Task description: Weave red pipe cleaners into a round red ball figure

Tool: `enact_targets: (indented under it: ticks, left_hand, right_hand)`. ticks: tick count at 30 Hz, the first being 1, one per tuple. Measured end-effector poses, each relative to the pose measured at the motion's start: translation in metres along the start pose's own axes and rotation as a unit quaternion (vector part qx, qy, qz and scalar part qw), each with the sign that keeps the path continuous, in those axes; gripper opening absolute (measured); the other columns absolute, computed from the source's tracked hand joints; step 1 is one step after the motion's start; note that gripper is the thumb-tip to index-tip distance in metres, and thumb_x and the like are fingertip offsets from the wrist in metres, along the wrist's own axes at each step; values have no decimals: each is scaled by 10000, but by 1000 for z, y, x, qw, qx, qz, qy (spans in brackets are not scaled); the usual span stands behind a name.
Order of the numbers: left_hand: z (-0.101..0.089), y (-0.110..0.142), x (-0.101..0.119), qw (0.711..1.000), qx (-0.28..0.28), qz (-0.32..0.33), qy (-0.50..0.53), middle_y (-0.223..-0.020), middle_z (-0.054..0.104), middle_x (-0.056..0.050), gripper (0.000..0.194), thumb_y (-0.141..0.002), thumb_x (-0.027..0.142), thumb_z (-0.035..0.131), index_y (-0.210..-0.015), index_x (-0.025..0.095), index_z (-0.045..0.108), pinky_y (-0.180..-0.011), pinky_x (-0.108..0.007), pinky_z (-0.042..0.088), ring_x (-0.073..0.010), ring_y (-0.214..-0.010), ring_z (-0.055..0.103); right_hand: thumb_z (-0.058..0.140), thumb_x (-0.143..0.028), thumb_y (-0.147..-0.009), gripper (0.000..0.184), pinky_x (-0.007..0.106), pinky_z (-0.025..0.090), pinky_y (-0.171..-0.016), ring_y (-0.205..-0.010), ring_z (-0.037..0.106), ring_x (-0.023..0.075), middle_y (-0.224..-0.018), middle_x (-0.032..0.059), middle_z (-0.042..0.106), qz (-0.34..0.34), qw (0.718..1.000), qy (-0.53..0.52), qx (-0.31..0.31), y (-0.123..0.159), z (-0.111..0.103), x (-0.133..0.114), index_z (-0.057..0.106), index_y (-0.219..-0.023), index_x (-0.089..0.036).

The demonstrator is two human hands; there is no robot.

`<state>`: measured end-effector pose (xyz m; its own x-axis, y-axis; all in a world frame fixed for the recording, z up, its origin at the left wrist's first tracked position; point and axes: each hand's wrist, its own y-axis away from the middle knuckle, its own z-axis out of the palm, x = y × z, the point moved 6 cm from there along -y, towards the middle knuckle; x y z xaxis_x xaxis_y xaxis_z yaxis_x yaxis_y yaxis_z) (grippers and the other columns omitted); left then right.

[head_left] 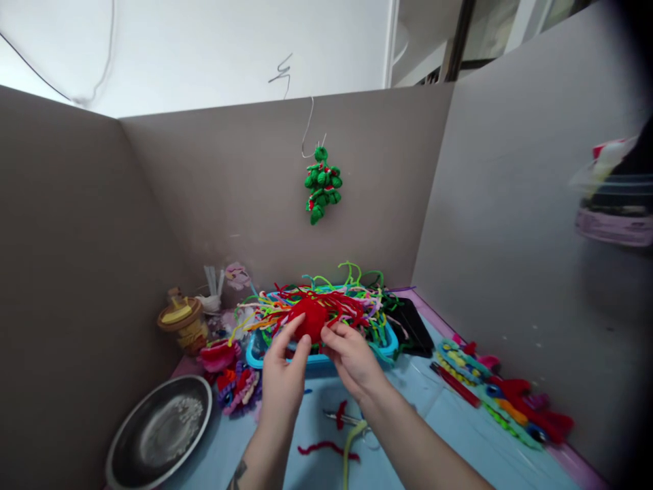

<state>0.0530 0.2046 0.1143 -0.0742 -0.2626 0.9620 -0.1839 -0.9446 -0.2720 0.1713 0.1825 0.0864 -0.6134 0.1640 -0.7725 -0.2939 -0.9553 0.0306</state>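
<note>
Red ball [309,320] is up in front of me, between my two hands, right in front of the blue basket [390,344] from where I'm watching. My left hand [283,374] has it at the left edge, index finger and thumb parted a bit with fuzzy red between them. My right hand [352,354] is on the other edge, fingers nearly closed in a pinch on it. Can't tell how hard either one is squeezing, tbh.

The basket's piled with bright fuzzy strands [352,306] spilling over the rim, and a black tray [413,327] sits just beside it. Under my hands on the blue counter [418,422] there's a wavy dark red strand [326,446] and a yellow-green strand [347,452], near some metal tool that's partly hidden. Metal bowl [160,432] is off to the left, fuzzy colorful pieces [510,398] over on the right, and a green ornament [321,184] hangs from a wire hook.
</note>
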Motion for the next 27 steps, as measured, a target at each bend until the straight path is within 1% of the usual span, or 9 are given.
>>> enact_targets:
  ticks: [2, 4, 7, 11, 14, 17, 20, 24, 27]
  left_hand:
    - [-7, -2, 1, 1000, 14, -15, -2, -1093, 661, -74, 368, -734, 335, 646, -1076, 201, 647, -831, -319, 464, -219, -978, 599]
    - [-9, -4, 3, 999, 16, -30, 29, -1039, 680, -67, 384, -711, 335, 668, -1068, 195, 650, -779, -293, 478, -201, -926, 609]
    - [-8, -4, 4, 996, 14, -57, 65, -986, 686, -64, 412, -675, 329, 702, -1054, 176, 650, -683, -243, 473, -170, -842, 609]
    - [-4, -4, 3, 992, -1, -88, 86, -867, 679, -48, 430, -629, 304, 745, -1021, 154, 657, -551, -190, 416, -123, -701, 579]
    - [-3, -4, 3, 990, -22, -93, 102, -788, 655, -24, 420, -614, 280, 760, -1000, 149, 662, -525, -173, 387, -94, -641, 537]
    - [-2, -3, 2, 987, -44, -110, 113, -748, 633, -10, 411, -615, 274, 761, -993, 147, 659, -497, -166, 364, -77, -596, 499]
    - [-1, -3, 1, 983, -62, -120, 121, -757, 630, -9, 399, -610, 266, 764, -977, 148, 660, -484, -165, 350, -66, -570, 478]
    - [1, -1, 1, 982, -84, -122, 120, -761, 627, -15, 382, -621, 258, 757, -974, 150, 661, -486, -168, 346, -69, -575, 478]
    - [0, -2, 2, 982, -89, -116, 121, -796, 635, -22, 367, -635, 258, 748, -976, 154, 657, -503, -171, 358, -75, -597, 490]
  right_hand:
    - [790, -400, -560, 288, 254, 365, -621, -662, 522, 137, -672, 5, 630, 4, 1000, 12, -5, 2, 2, 1, 661, -680, -172]
    - [779, -405, -571, 295, 253, 359, -616, -664, 511, 138, -677, 1, 624, -11, 1000, 20, 6, 2, 1, -1, 667, -718, -176]
    - [792, -367, -547, 294, 247, 346, -605, -628, 475, 120, -664, -17, 600, -47, 998, 24, 32, 0, -5, -10, 656, -729, -182]
    - [789, -296, -545, 260, 234, 344, -614, -622, 451, 102, -691, -28, 583, -80, 996, 29, 29, -2, -9, -23, 643, -727, -183]
    - [777, -271, -553, 236, 231, 356, -629, -652, 466, 107, -716, -25, 584, -83, 996, 10, 7, -3, -10, -29, 639, -726, -188]
    - [763, -271, -568, 212, 248, 382, -678, -732, 506, 133, -799, -4, 611, -70, 997, -8, -13, -4, -9, -32, 631, -714, -194]
    - [770, -271, -556, 215, 259, 389, -708, -760, 517, 143, -848, 5, 621, -75, 997, 3, -7, -5, -11, -33, 623, -689, -190]
    - [775, -292, -559, 238, 252, 379, -666, -677, 499, 123, -787, -9, 615, -79, 996, 33, -8, -5, -12, -33, 613, -700, -189]
    - [739, -322, -626, 208, 251, 367, -647, -663, 495, 126, -732, -13, 599, -67, 995, 62, -43, -6, -10, -31, 616, -730, -191]
